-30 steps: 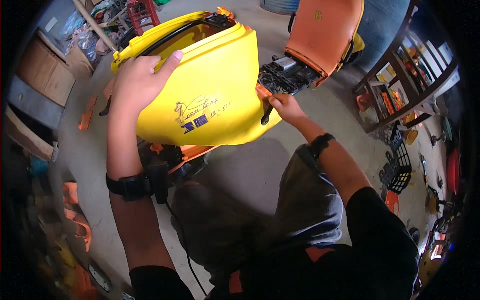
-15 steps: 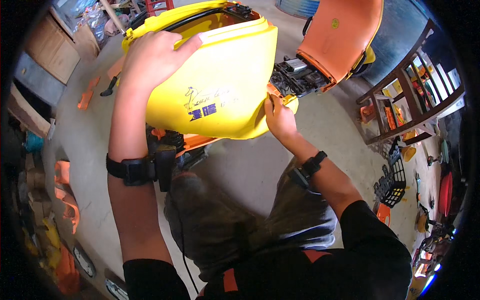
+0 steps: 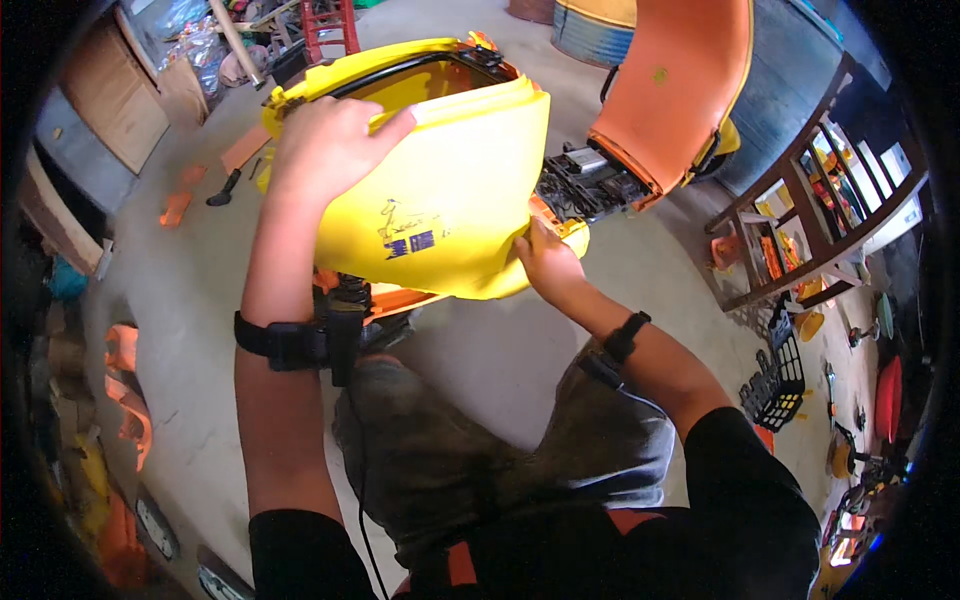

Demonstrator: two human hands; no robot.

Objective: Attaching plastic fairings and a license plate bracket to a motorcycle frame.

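In front of my knees stands a large yellow plastic shell (image 3: 450,190) with dark markings on its face and an opening at the top. My left hand (image 3: 335,150) is closed over its upper rim, thumb lying along the edge and fingertips hidden. Lower down, my right hand (image 3: 550,262) grips the shell's right edge, with some fingers out of sight behind it. Under the shell show orange plastic parts (image 3: 400,300) and a black spring-like part (image 3: 350,292). Just beyond my right hand lies a black mechanical assembly (image 3: 590,185), joined to a raised orange panel (image 3: 670,95).
A dark wooden rack (image 3: 830,200) with small parts stands at the right, near a black plastic basket (image 3: 780,370). Orange plastic pieces (image 3: 128,395) lie on the floor at the left. A blue and yellow drum (image 3: 594,30) and a red ladder-like frame (image 3: 328,28) are at the back.
The whole view has shifted slightly, so more of the back shows. The shell's lower right edge looks pressed in more near my right hand. Both hands keep their hold.
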